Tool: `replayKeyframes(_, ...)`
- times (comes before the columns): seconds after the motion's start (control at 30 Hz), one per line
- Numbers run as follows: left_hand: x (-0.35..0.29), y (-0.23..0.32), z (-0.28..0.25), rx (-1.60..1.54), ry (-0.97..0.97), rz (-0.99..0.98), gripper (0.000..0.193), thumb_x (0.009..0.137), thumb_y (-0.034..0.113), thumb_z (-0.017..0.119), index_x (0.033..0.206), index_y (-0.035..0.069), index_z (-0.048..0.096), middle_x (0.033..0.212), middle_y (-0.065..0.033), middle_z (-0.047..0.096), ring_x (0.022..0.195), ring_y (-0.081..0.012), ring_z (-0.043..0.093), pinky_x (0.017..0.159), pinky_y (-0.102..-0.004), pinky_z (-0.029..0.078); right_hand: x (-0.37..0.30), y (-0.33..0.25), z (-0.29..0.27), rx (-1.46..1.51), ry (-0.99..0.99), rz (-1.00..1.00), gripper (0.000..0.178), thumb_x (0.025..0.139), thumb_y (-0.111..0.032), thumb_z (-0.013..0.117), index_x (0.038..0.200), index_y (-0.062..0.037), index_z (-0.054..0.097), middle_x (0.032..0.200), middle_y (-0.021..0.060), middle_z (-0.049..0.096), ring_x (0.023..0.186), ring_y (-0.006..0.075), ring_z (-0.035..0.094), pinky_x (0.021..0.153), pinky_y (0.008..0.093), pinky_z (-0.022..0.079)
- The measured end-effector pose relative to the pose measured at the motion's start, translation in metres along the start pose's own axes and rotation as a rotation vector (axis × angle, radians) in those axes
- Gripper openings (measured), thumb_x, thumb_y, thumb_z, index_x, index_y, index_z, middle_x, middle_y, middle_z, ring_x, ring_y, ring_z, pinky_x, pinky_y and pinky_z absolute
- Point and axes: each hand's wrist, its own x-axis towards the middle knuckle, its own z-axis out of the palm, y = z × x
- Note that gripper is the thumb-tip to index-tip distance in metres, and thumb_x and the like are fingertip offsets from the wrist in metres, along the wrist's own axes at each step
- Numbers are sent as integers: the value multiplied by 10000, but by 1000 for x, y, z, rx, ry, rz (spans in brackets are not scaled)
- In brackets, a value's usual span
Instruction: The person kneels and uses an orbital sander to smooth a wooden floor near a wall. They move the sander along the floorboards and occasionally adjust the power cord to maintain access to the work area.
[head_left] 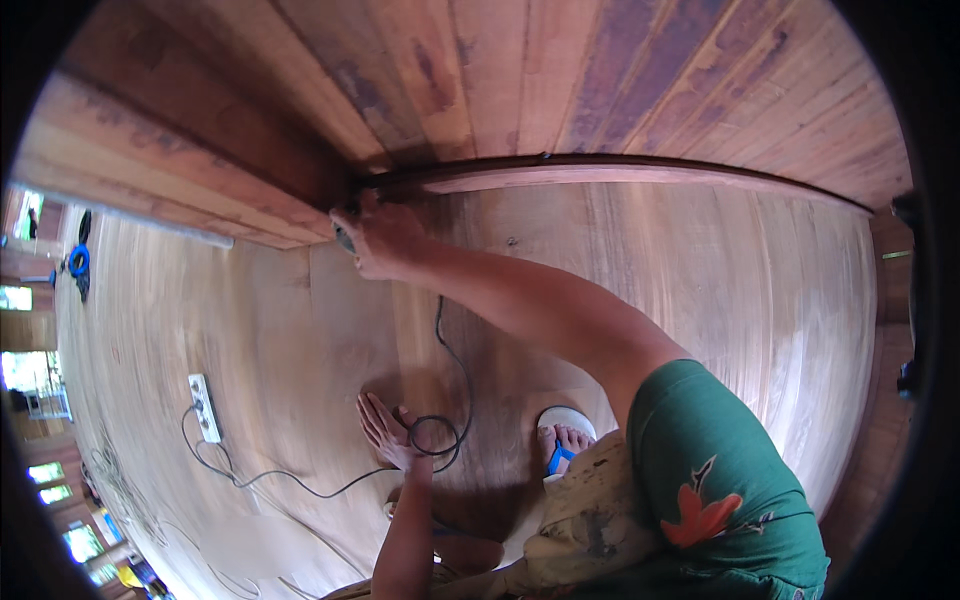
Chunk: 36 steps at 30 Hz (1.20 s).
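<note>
My right hand (pixel 392 238) reaches forward to the corner where the wooden wall meets the floor. Its fingers are closed round a small dark tool with a greyish rounded edge (pixel 343 232), mostly hidden by the hand. My left hand (pixel 382 430) lies flat on the wooden floor (pixel 330 330), fingers stretched out, holding nothing. Close beside its wrist, a black cable (pixel 466 400) makes a loop. That cable runs up under my right forearm, where its end is hidden.
A white power strip (pixel 204 408) with a plug in it lies on the left. A baseboard (pixel 600 174) borders the plank wall (pixel 560 80). My foot in a blue-strapped flip-flop (pixel 562 445) stands at centre right. Pale cords (pixel 120 485) and a blue coiled item (pixel 79 260) lie far left.
</note>
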Motion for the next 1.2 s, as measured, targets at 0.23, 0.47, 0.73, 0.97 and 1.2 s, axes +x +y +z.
replayKeyframes(0.23,-1,-13,12,77,71,73,633,1173,400,455,1637,-27,503,1686,-265,498,1540,-468,492,1266,-598,395,10,5,15,3,45,-20,896,826,-278,829,1638,-123,481,1344,268,590,1106,365,738,888,451,637)
replayKeyframes(0.47,-1,-17,14,106,84,101,642,1175,414,424,1629,-32,511,1683,-275,497,1539,-472,492,1262,-591,399,10,11,17,85,114,25,841,777,-223,854,1560,-140,558,1298,248,608,1098,350,730,878,459,614)
replayKeyframes(0.73,-2,-17,13,142,60,107,605,1147,308,457,1628,-58,493,1677,-299,491,1539,-482,488,1255,-596,404,13,20,12,87,154,50,880,772,-169,865,1599,-168,563,1313,236,581,1068,364,731,877,463,616)
replayKeyframes(0.97,-1,-14,14,147,66,118,598,1141,285,459,1629,-60,486,1679,-303,482,1538,-489,484,1259,-598,406,5,31,4,146,101,50,910,782,-171,859,1635,-190,542,1377,227,571,1091,366,735,898,455,618)
replayKeyframes(1.2,-2,-6,11,160,48,61,609,1140,303,457,1632,-56,484,1682,-301,479,1541,-486,481,1264,-601,398,-3,39,-7,140,98,62,896,794,-196,860,1628,-206,533,1387,235,573,1076,384,750,897,481,627)
